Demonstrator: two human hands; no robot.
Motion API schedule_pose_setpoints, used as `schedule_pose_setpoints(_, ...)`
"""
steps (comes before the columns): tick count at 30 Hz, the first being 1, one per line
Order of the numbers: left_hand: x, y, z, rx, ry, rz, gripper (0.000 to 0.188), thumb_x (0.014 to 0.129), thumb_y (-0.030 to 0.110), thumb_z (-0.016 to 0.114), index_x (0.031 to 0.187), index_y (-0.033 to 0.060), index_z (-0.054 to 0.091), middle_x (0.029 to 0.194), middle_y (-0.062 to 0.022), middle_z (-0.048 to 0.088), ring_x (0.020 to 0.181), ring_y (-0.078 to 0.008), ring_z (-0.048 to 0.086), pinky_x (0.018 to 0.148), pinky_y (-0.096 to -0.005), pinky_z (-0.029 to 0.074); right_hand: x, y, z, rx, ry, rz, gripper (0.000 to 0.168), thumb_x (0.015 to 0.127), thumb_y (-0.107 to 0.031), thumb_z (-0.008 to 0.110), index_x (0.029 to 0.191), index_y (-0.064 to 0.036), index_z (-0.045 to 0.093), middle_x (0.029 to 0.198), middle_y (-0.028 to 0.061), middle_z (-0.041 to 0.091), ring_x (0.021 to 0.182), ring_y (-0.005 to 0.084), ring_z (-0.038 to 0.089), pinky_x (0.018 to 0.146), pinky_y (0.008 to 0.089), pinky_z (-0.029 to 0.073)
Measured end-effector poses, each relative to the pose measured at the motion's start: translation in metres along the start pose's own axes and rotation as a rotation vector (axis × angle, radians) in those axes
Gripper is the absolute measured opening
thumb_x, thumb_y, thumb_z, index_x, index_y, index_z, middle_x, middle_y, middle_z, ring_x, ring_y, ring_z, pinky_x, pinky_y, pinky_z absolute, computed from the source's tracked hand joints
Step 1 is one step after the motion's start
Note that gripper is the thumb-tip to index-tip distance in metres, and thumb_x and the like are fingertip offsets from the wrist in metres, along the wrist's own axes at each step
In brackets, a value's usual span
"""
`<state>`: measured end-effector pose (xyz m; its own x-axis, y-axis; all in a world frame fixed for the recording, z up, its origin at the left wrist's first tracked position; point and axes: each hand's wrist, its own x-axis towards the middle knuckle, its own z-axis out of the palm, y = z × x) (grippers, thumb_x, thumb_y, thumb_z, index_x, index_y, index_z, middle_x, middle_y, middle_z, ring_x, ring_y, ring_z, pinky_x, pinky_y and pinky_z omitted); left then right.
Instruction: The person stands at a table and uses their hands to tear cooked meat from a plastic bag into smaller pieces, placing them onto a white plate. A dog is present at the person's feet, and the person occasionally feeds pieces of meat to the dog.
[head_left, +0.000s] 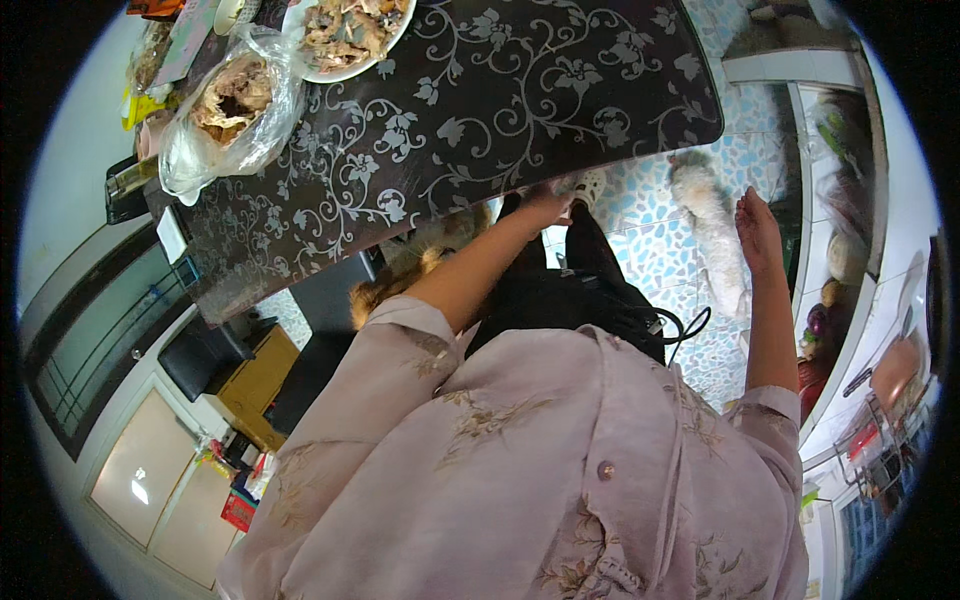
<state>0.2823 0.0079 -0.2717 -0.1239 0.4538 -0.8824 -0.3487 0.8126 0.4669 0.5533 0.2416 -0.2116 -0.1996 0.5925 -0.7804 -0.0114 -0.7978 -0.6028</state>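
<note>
My left hand (545, 208) hangs by the near edge of the dark floral-patterned table (480, 142), slightly blurred, with its thumb apart and nothing visible in it. My right hand (759, 229) is held out at the right, away from the table, with the fingers loosely extended and nothing seen in it. On the table lies a clear plastic bag (266, 142) around cooked meat with bones (234, 101). Beside it a white plate (352, 75) carries pulled pieces of meat (349, 34), cut off by the top of the view.
A white furry animal (709, 210) is on the blue-patterned tile floor (645, 244) near my right hand. A brown furry animal (397, 281) is partly under the table, beside a black chair (330, 292). Shelves with vegetables (817, 319) line the right side.
</note>
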Motion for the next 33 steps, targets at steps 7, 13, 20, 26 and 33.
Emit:
schedule_pose_setpoints(7,-0.069,0.027,-0.061,0.144,-0.258,-0.042,0.037,0.086,0.022,0.047,0.117,0.0026,0.043,0.101,-0.0143,0.054,0.087,-0.023,0.056,0.075,-0.0323,0.049,0.022,-0.043,0.042,-0.098,-0.065,-0.285,0.03,0.082,-0.009,0.053,0.108,0.003,0.049,0.102,0.0069,0.053,0.092,0.0135,0.051,0.081,0.0219,0.04)
schedule_pose_setpoints(13,-0.169,0.074,-0.104,0.073,-0.375,0.296,0.036,0.086,0.019,0.046,0.117,0.0004,0.044,0.109,-0.0116,0.051,0.094,-0.0198,0.054,0.077,-0.0305,0.046,-0.007,-0.085,0.137,-0.08,-0.298,-0.394,0.022,0.08,-0.003,0.053,0.102,0.001,0.052,0.099,0.0063,0.055,0.09,0.012,0.054,0.08,0.0209,0.043)
schedule_pose_setpoints(20,-0.232,0.163,-0.243,-0.018,0.299,0.715,0.013,0.081,0.005,0.05,0.09,0.0048,0.059,0.082,-0.0035,0.06,0.07,-0.0088,0.056,0.058,-0.0219,0.046,-0.067,-0.092,0.274,-0.299,-0.485,-0.433,0.02,0.078,-0.002,0.055,0.098,-0.002,0.053,0.097,0.0056,0.055,0.089,0.0124,0.053,0.079,0.0215,0.043)
schedule_pose_setpoints(26,-0.194,0.167,-0.391,0.274,0.89,0.746,0.013,0.076,0.003,0.056,0.088,-0.0004,0.059,0.075,-0.0039,0.06,0.064,-0.0112,0.056,0.06,-0.0225,0.046,-0.101,-0.072,0.375,-0.574,-0.629,-0.457,0.017,0.077,-0.006,0.058,0.093,-0.003,0.054,0.089,0.0036,0.056,0.08,0.009,0.053,0.073,0.0207,0.043)
schedule_pose_setpoints(33,-0.179,0.181,-0.404,1.227,1.124,0.924,0.037,0.064,0.006,0.063,0.101,0.0103,0.055,0.1,-0.0101,0.053,0.096,-0.0295,0.048,0.083,-0.0345,0.041,-0.124,-0.018,0.489,-0.787,-0.975,-0.579,0.015,0.075,-0.009,0.06,0.087,0.0,0.057,0.082,0.0031,0.059,0.075,0.0091,0.055,0.071,0.0212,0.045)
